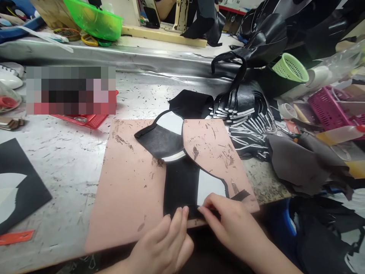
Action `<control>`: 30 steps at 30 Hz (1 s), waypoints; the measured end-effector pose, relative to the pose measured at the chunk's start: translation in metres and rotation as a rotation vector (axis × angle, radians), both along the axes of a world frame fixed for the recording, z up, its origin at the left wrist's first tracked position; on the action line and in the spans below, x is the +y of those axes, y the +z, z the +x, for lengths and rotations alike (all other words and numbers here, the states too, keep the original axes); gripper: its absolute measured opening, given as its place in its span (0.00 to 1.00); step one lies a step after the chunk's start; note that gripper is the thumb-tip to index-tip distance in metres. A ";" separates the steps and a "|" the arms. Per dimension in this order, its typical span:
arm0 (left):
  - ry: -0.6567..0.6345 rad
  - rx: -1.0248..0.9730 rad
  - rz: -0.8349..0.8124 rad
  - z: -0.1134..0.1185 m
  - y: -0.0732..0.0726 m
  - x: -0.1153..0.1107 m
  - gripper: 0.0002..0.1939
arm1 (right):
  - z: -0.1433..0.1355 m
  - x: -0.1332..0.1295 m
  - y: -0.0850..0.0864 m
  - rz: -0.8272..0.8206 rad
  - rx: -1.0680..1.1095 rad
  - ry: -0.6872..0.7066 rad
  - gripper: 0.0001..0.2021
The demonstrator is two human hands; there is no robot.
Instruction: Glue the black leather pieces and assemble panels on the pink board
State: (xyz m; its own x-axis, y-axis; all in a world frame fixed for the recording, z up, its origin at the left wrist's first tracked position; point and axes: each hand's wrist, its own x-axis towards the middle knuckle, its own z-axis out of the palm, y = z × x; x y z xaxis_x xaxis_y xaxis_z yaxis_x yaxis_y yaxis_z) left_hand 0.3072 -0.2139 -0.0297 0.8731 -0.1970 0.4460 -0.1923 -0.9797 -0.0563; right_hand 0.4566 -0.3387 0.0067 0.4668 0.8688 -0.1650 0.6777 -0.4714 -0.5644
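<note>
A scuffed pink board (128, 198) lies on the grey, flecked tabletop (142, 85); across it rests a black piece with white patches (181, 186), its near edge at the board's front. The left hand (167, 239), fingers half curled, touches this edge, its grip unclear; the right hand (228, 215) pinches it. A red basket (95, 118) stands beyond, left; black strips (245, 97) heap at right.

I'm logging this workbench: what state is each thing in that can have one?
Black-and-white piece: lying on the pink board.
Pink board: flat, marked with dark smears.
Left hand: fingers bent, tips at the piece's near edge.
Right hand: thumb and forefinger at that edge; grip unclear.
Black strips: bunched, overlapping, white edges showing.
Red basket: contents pixelated, cannot tell.
Grey-brown sheets: heaped, loosely bent.
</note>
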 end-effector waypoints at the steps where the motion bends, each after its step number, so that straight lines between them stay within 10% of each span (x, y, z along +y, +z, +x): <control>1: -0.010 -0.008 0.009 0.002 0.001 0.000 0.13 | 0.002 -0.004 0.001 -0.004 0.035 -0.022 0.10; 30: 0.008 0.080 0.076 0.025 -0.002 -0.008 0.17 | 0.020 -0.028 0.004 0.007 0.145 -0.176 0.07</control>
State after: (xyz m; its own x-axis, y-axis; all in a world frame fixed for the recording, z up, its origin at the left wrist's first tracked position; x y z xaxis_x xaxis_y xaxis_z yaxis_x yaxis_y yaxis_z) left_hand 0.3326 -0.2223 -0.0321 0.9069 -0.2201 0.3593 -0.1908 -0.9748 -0.1153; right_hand 0.4763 -0.3669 0.0104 0.5828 0.7777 -0.2356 0.4969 -0.5705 -0.6539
